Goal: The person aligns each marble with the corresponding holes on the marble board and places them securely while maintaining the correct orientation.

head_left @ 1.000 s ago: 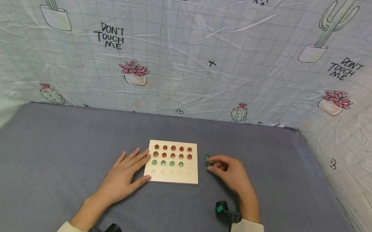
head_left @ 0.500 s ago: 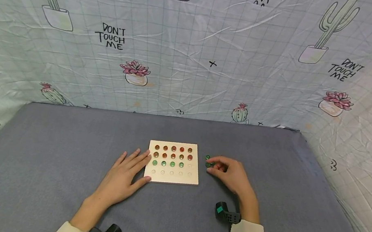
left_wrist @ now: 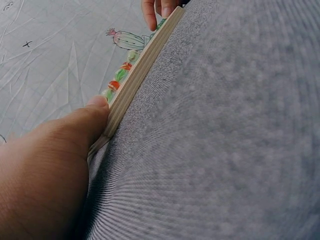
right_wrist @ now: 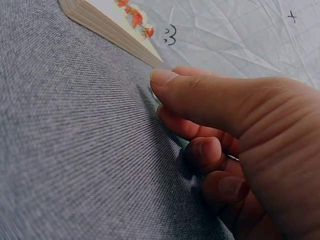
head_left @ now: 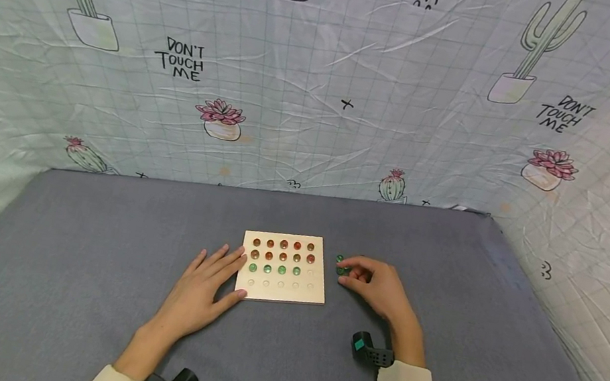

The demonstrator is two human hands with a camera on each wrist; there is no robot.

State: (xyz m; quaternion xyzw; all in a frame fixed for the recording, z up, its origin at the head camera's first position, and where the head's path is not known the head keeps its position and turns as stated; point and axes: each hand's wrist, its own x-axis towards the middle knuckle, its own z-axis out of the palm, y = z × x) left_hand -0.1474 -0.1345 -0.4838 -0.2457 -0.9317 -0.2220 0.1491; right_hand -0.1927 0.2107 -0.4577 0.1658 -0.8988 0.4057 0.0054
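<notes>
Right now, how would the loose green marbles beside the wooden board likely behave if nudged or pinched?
The loose green marbles would probably roll at a light nudge: they look round and lie off the wooden board, in no well. The gray cloth may slow them slightly, as its weave looks ribbed. Their glassy look suggests a pinch could slip.

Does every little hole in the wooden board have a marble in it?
No, in the head view the whole bottom row of holes on the wooden board is empty.

Cactus-print cloth [head_left: 295, 73] screening a grey table [head_left: 72, 258] suggests a booth.
</notes>
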